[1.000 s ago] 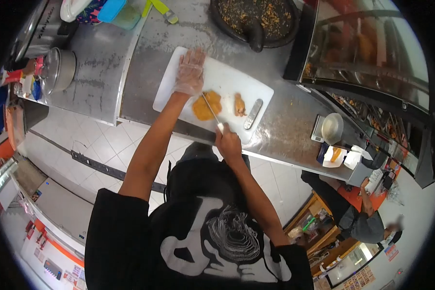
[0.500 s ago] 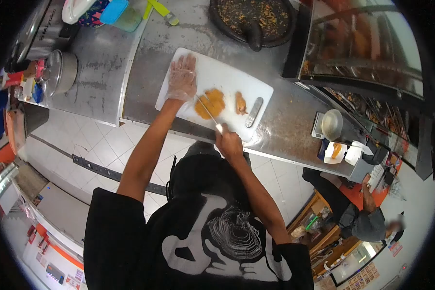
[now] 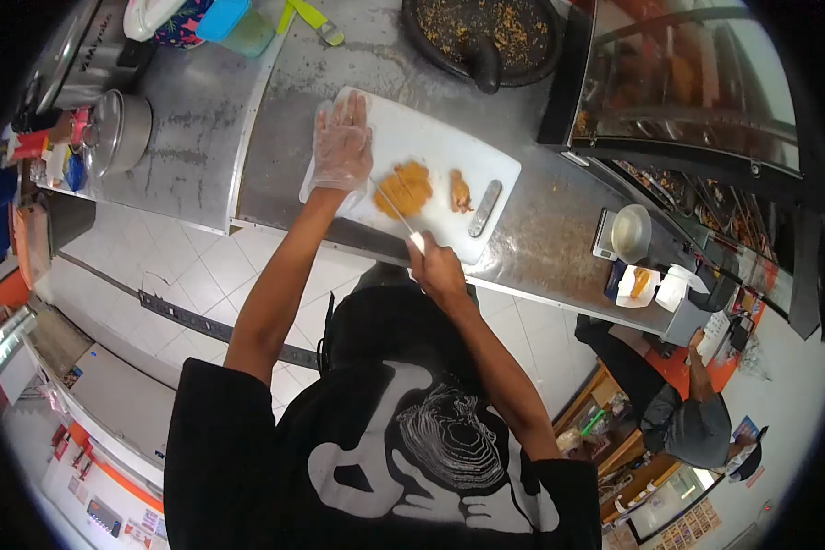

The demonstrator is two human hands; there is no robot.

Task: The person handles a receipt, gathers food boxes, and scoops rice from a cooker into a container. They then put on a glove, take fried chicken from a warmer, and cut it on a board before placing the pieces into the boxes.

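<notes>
A golden-brown flat piece of fried food [image 3: 411, 183] lies on a white cutting board [image 3: 422, 128]. Across it runs the blade of a knife [image 3: 396, 207], its white handle gripped in my right hand [image 3: 440, 269] at the board's near edge. My left hand [image 3: 343, 151], in a clear plastic glove, is laid out with fingers extended over the left end of the board, beside the fried piece. A smaller brown fried piece [image 3: 460, 192] sits to the right, near the board's handle slot.
A dark stone mortar [image 3: 422, 55] with a pestle [image 3: 486, 66] stands behind the board. A glass display case [image 3: 687, 82] borders the counter at right. Further right are a metal bowl [image 3: 631, 234] and a paper-lined food box [image 3: 636, 286]. A co-worker [image 3: 687, 422] is at lower right.
My left hand has shifted slightly left over the board. The knife stays across the fried piece, and the whole view has moved a little.
</notes>
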